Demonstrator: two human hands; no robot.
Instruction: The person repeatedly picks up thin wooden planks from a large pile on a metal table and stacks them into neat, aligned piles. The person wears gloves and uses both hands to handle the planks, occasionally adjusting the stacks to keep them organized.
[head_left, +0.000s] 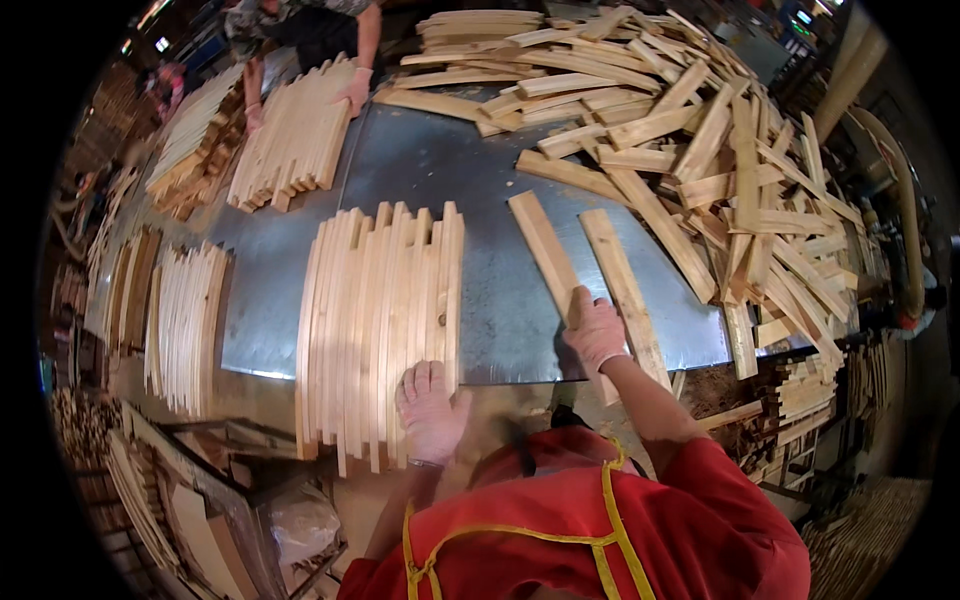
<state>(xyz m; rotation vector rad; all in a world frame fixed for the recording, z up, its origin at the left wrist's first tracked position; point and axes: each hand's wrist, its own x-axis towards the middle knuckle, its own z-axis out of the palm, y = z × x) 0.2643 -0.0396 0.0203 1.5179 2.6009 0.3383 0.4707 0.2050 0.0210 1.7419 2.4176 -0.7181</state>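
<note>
My left hand (432, 412), in a pale glove, lies flat with fingers stretched out on the near right part of a row of wooden slats (370, 300). The slats lie side by side, their ends uneven, and jut past the table's near edge. My right hand (597, 335), gloved too, grips a single wooden board (543, 245) with the fingers over it; the thumb side is partly hidden. That board slants across the table, its near end reaching past the edge. Just right of it lies a second loose board (622, 285), apart from the first.
A large jumbled heap of boards (700, 150) covers the right and far part of the metal table (410, 150). At the far left, a co-worker's gloved hands (355, 92) hold another slat row (295, 135). More stacked slats (188, 325) stand left. A wooden frame (190, 470) is below left.
</note>
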